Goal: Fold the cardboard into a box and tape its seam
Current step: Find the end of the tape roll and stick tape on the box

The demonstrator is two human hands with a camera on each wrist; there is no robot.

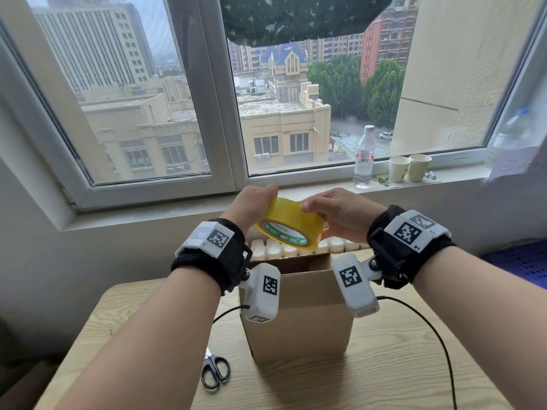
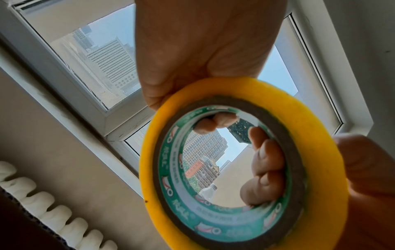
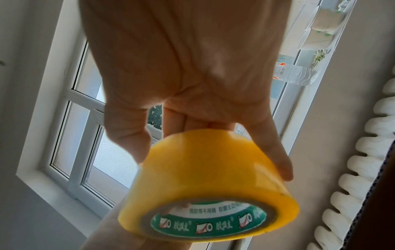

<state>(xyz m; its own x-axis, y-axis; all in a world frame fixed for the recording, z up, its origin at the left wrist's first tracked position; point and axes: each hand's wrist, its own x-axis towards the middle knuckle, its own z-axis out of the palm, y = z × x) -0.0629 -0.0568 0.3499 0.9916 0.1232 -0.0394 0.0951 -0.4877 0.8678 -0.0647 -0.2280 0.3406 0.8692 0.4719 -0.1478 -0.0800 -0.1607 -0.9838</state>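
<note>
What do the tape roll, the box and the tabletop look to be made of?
Tape roll: glossy yellowish plastic film wound on a brown, seemingly cardboard core with a green printed liner. Box: matte brown corrugated cardboard; fluting shows at an edge. Table: pale wood grain, possibly laminate.

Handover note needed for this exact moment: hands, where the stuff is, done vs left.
Left hand: grips the yellow tape roll, fingers through its core.
Right hand: fingers on the roll's outer face, apparently hunting the tape end; no strip pulled free that I can see.
Cardboard box: folded, standing on the wooden table below the hands, top open.
Scissors: on the table left of the box.
Done: box shape formed.
Left: free the tape end, tape the seam, cut. No tape visible on the box.
</note>
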